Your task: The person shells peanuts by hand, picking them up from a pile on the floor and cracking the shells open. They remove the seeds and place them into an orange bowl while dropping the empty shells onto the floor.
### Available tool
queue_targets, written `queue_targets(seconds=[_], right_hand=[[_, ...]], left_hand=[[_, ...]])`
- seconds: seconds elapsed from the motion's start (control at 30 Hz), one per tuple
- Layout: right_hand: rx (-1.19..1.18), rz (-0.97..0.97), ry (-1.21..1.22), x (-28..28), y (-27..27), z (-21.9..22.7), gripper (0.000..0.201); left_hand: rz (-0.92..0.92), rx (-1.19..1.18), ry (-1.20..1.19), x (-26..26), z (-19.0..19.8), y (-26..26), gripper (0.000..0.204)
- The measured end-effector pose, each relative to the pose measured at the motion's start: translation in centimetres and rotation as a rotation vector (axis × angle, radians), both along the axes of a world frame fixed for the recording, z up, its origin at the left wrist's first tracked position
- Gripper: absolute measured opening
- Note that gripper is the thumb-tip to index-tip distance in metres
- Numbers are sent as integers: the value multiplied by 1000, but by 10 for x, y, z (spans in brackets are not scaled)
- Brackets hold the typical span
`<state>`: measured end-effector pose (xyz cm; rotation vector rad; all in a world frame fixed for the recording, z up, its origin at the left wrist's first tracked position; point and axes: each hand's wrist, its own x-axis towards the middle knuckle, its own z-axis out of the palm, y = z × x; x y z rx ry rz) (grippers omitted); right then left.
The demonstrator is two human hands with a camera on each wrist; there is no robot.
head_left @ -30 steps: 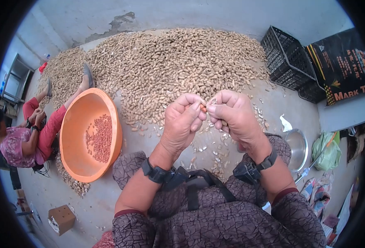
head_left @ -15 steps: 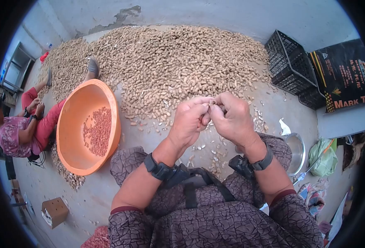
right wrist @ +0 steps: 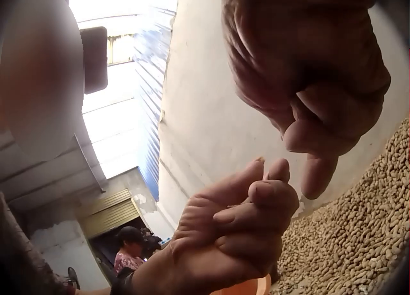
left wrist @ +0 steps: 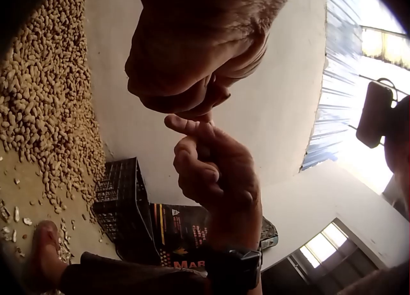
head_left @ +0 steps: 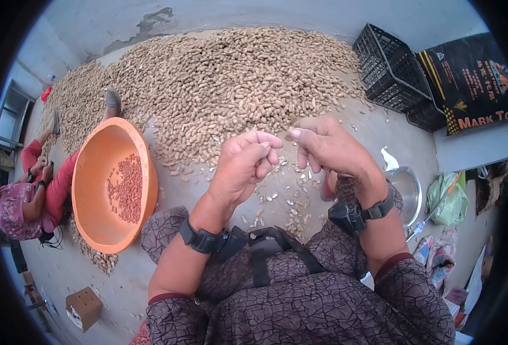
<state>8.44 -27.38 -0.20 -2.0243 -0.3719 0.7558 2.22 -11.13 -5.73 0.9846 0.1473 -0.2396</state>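
My left hand (head_left: 245, 167) is raised over the floor, palm turned inward, its fingers curled and the inside of the palm hidden. My right hand (head_left: 334, 146) faces it across a small gap, index finger and thumb tips close together. I cannot tell whether a small peanut piece is between these fingers. In the right wrist view the left hand (right wrist: 237, 228) shows bent fingers with no kernel visible. Behind both hands lies a large heap of unshelled peanuts (head_left: 231, 86). An orange basin (head_left: 87, 201) on the left contains reddish shelled peanut kernels (head_left: 126, 190).
Broken shells (head_left: 291, 207) litter the floor between my legs. Black crates (head_left: 392, 75) stand right of the heap, beside a black printed sack (head_left: 467, 80). A metal bowl (head_left: 406, 192) and green plastic bag (head_left: 448, 198) are at right. Another person (head_left: 27, 201) sits at far left.
The hands worked together at a peanut, with a reddish kernel visible at the fingertips one second ago. Now they have drawn apart slightly, and that kernel is out of sight.
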Motion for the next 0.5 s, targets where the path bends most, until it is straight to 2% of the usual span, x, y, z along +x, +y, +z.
queue_targets(seconds=[0.23, 0.3, 0.33, 0.4, 0.5], right_hand=[[75, -77, 54, -3, 11, -10, 36], [65, -106, 58, -5, 14, -14, 36], [55, -136, 60, -6, 15, -16, 36], [86, -133, 100, -8, 18, -18, 38], [118, -120, 163, -10, 19, -14, 42]], left_hand=[[-45, 109, -86, -1, -1, -16, 15], [-9, 267, -131, -3, 7, -20, 11], [-11, 267, -127, -4, 6, -20, 11], [-18, 561, -202, -4, 4, -21, 9], [13, 587, -199, -4, 8, -22, 7]])
